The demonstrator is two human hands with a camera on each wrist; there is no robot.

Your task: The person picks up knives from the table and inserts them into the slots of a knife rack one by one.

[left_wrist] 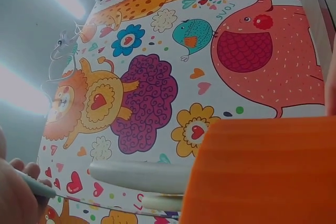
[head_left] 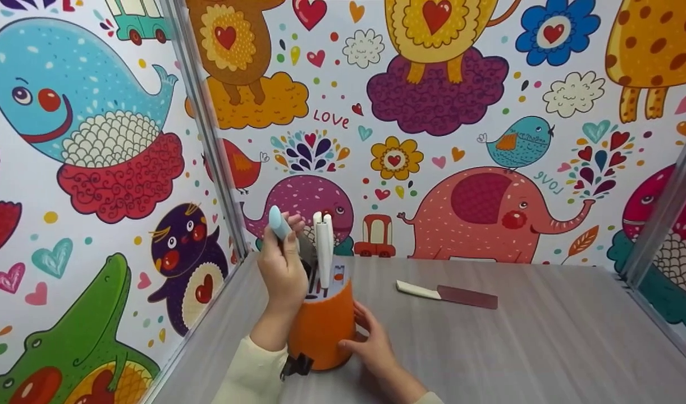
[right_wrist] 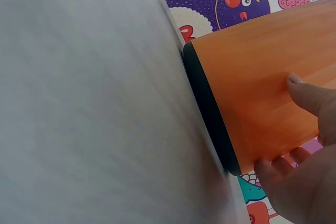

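An orange knife block (head_left: 323, 328) with a dark base stands upright on the table. My left hand (head_left: 281, 264) holds a knife by its light blue handle (head_left: 279, 223) at the block's left. Its dark blade points down at the slotted top, partly hidden by the hand; how deep it sits I cannot tell. White-handled knives (head_left: 324, 247) rise from the slots. Low on the block's right side, my right hand (head_left: 376, 348) grips it, thumb on the near face (right_wrist: 310, 95) and fingers round the far side.
To the right on the grey table (head_left: 545, 348) lies a cleaver (head_left: 467, 296) with a cream handle and a dark reddish blade. Walls with cartoon animals (head_left: 472, 219) enclose the table at the left, back and right, with metal strips (head_left: 211, 129) at the corners.
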